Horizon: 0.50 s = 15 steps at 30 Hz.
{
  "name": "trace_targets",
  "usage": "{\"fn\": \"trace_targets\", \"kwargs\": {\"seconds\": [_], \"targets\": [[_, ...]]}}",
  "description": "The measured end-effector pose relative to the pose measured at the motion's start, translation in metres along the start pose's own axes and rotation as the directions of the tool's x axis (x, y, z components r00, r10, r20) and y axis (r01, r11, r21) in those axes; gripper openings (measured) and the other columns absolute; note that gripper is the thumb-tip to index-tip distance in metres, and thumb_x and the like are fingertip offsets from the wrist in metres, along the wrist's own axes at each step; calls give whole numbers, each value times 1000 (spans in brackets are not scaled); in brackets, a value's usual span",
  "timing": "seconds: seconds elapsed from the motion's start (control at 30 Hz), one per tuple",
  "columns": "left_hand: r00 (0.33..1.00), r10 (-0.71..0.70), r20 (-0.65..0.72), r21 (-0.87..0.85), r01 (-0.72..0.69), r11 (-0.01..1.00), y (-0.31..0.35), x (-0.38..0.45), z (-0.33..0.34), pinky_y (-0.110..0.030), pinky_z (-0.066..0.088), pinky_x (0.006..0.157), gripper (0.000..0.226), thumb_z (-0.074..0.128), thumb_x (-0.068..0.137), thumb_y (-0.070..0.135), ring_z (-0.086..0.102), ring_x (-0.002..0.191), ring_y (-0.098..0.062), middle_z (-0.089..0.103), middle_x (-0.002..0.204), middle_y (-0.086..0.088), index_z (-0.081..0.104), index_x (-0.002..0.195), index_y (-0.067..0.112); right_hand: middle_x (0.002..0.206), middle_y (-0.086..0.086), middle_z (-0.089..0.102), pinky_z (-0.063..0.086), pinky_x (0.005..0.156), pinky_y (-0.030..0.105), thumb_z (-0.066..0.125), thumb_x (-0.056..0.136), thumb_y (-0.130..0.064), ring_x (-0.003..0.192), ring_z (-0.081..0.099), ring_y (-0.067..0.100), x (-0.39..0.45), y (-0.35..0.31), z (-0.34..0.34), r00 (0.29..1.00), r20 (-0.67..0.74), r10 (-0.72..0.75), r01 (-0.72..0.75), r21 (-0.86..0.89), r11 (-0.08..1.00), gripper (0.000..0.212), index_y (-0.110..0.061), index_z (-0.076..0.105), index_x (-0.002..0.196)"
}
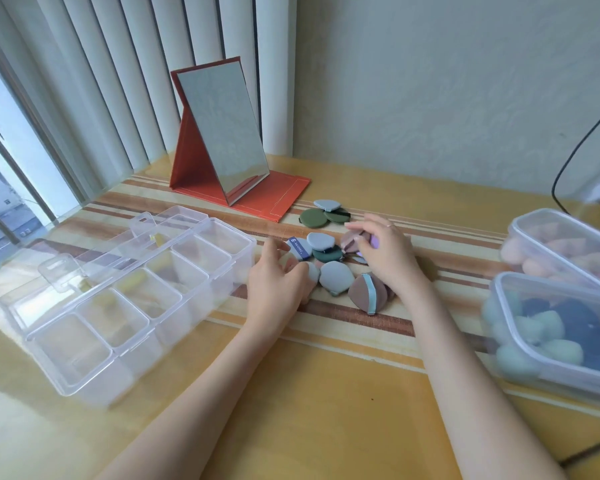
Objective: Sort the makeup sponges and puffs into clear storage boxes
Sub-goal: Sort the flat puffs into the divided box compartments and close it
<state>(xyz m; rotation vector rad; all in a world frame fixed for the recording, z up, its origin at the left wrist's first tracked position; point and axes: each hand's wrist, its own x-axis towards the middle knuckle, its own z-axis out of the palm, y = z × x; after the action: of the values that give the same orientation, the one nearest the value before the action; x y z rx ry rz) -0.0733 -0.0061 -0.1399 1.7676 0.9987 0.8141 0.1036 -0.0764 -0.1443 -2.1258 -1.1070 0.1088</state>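
A pile of flat makeup puffs [336, 277] in grey-blue, green and mauve lies mid-table. My left hand [278, 282] rests on the pile's left edge, fingers curled over a pale puff. My right hand [385, 252] is over the pile's right side, holding mauve and lilac puffs [355, 241] between its fingers. A clear divided storage box [136, 299] with its lid open stands to the left, its compartments holding nothing. Two clear tubs sit at the right: the far tub [548, 237] with pink sponges, the near tub [520, 362] with teal and navy sponges.
A red folding mirror [222, 133] stands at the back of the striped yellow tablecloth. Vertical blinds and a window run along the left. A dark cable [568, 157] curves down at the far right. More green and grey puffs [324, 213] lie by the mirror's base.
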Motion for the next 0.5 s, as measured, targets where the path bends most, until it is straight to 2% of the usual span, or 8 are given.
{"fn": "trace_targets", "kwargs": {"seconds": [0.03, 0.07, 0.1, 0.17, 0.23, 0.33, 0.4, 0.5], "targets": [[999, -27, 17, -11, 27, 1000, -2, 2, -1, -31, 54, 56, 14, 55, 75, 17, 60, 58, -18, 59, 66, 2, 47, 86, 22, 140, -12, 50, 23, 113, 48, 57, 92, -22, 137, 36, 16, -2, -6, -1, 997, -66, -49, 43, -97, 994, 23, -38, 69, 104], [998, -55, 23, -29, 55, 998, -2, 4, -3, -39, 56, 55, 14, 55, 72, 18, 62, 57, -26, 61, 66, -3, 49, 84, 22, 141, -16, 48, 12, 115, 54, 62, 89, -29, 140, 30, 13, -5, -13, -2, 993, -49, -106, 98, -144, 985, 18, -40, 70, 100], [997, -76, 16, -41, 76, 996, -3, 5, -5, -44, 57, 56, 14, 54, 69, 20, 62, 57, -30, 62, 65, -5, 50, 83, 22, 141, -19, 47, 4, 115, 58, 66, 86, -37, 142, 26, 9, -8, -19, -3, 986, 49, -157, 162, -158, 974, 13, -43, 70, 96], [996, -86, -2, -46, 86, 995, -4, 5, -7, -48, 56, 61, 17, 53, 65, 23, 62, 61, -29, 63, 65, -2, 53, 81, 22, 144, -22, 41, -8, 113, 60, 68, 80, -50, 144, 18, 6, -16, -27, -2, 934, 303, -192, 257, -192, 947, 18, -47, 68, 97], [998, -66, -20, -37, 65, 997, -3, 3, -8, -43, 54, 65, 17, 54, 67, 22, 60, 69, -25, 62, 68, 1, 54, 83, 19, 147, -22, 36, -10, 113, 60, 70, 74, -54, 144, 11, 7, -21, -25, -1, 908, 386, -165, 271, -240, 932, 26, -48, 65, 98], [998, -35, -44, -72, 32, 997, -3, 0, -8, -32, 46, 63, 12, 56, 73, 15, 55, 70, -19, 62, 73, -2, 52, 84, 12, 138, -19, 45, 3, 114, 58, 75, 73, -47, 138, 24, 12, -25, -19, -5, 961, 238, -139, 191, -212, 958, 21, -39, 61, 86], [999, -23, -48, -102, 18, 995, -3, 1, -8, -25, 41, 60, 10, 58, 76, 11, 51, 67, -14, 60, 73, -1, 50, 80, 14, 131, -21, 50, 4, 114, 57, 71, 77, -47, 133, 31, 11, -27, -17, -8, 986, 121, -111, 140, -264, 954, 19, -35, 57, 82], [999, -14, -50, -123, 7, 992, -4, 3, -6, -30, 42, 62, 14, 61, 75, 13, 51, 70, -15, 62, 77, -5, 52, 85, 8, 139, -24, 42, -3, 112, 65, 68, 81, -45, 139, 22, 10, -29, -16, -9, 988, 133, -79, 124, -375, 919, 19, -40, 61, 98]]}}
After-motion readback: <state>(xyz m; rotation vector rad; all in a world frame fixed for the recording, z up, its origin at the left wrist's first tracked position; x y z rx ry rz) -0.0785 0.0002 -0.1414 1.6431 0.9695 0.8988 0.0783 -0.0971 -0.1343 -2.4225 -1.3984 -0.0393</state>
